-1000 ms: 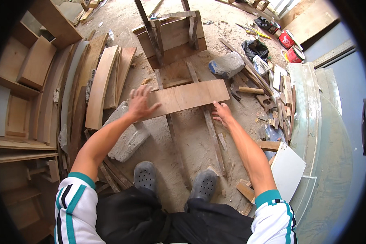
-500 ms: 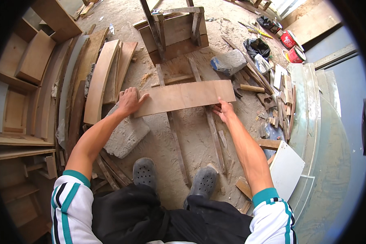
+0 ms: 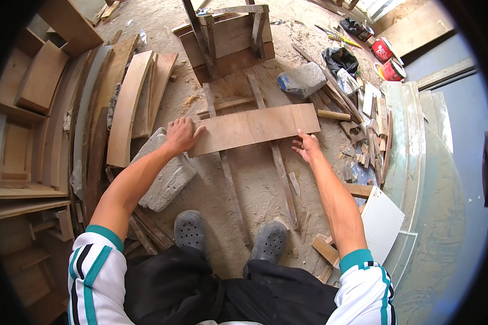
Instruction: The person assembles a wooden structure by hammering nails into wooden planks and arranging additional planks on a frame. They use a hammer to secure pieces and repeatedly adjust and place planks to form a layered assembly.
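Your plywood board (image 3: pixel 255 130) lies across the two wooden rails (image 3: pixel 283 184), shifted slightly right since half a second ago; it now hides the head of the hammer (image 3: pixel 334 115). Your left hand (image 3: pixel 182 136), fingers spread, has moved with its left end. Your right hand (image 3: pixel 308 146), loosely curled, keeps its thumb over the near edge. I can't tell whether either grips.

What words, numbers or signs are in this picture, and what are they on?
Upper red can: pale lettering on its side, too small and blurred to quote.
Lower red can: pale and yellow patches; any writing there is too small to read.
Long wooden board: no lettering that I can see.
White sleeves: stripes, but no words I can see.
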### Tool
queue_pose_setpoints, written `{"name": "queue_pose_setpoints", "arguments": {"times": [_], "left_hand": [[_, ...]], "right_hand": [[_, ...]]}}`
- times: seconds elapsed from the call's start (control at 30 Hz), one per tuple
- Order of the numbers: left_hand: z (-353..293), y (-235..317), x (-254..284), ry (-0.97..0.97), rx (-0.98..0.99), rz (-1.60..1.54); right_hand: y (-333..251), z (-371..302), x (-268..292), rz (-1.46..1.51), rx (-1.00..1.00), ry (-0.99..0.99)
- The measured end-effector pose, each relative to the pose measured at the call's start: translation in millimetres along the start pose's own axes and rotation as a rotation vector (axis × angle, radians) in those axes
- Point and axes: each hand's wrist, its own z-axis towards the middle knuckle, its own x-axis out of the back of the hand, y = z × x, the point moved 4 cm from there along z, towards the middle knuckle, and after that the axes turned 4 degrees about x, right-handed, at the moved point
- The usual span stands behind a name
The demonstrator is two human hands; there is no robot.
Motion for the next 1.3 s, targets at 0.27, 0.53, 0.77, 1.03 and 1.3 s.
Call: {"name": "queue_pose_setpoints", "arguments": {"times": [0.27,0.53,0.77,1.03,1.3], "left_hand": [[-15,-4,4,-0.002,0.024,0.028],[-36,-10,7,0.005,0.011,0.035],[-48,-4,21,-0.061,-0.026,0.102],[-94,-15,32,-0.083,-0.111,0.096],[-155,-30,29,-0.011,-0.042,0.088]], "right_hand": [[1,0,-3,-0.022,0.001,-0.012],[9,-2,-12,-0.171,-0.063,-0.096],[19,18,-20,-0.201,-0.042,0.029],[20,19,-24,-0.429,0.182,0.062],[14,-6,-36,-0.634,0.246,0.197]]}}
